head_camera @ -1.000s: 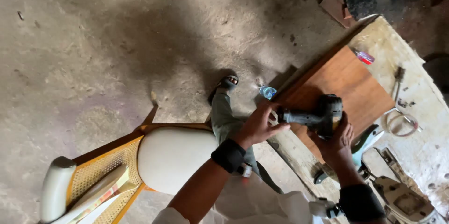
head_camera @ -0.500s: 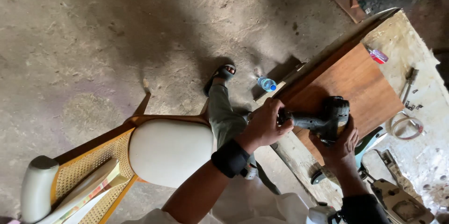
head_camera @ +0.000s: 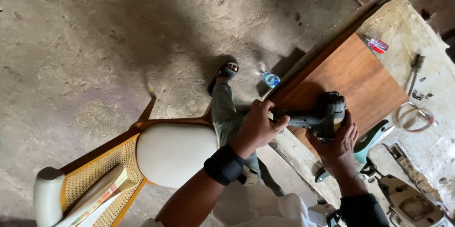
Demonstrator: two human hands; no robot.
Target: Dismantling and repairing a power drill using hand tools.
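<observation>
My left hand [head_camera: 259, 125] grips the front handle of a dark handheld power tool [head_camera: 318, 117] that rests on a brown wooden board [head_camera: 360, 77]. My right hand [head_camera: 337, 147] cups the tool's rear body from below. The board lies at the edge of a pale, worn workbench [head_camera: 422, 32]. Both wrists wear black bands. My leg and sandalled foot [head_camera: 223, 74] stand on the dirt floor beside the bench.
A chair with a white cushioned seat [head_camera: 173, 153] and cane back stands to my left. A small plastic bottle [head_camera: 270, 79] lies on the floor. On the bench are a pink-capped tube [head_camera: 377, 44], a coiled hose [head_camera: 415, 118], a teal tool [head_camera: 374, 138] and metal bits.
The view has drifted slightly, so the chair sits lower in frame. Both hands stay on the power tool, which has edged a little along the board.
</observation>
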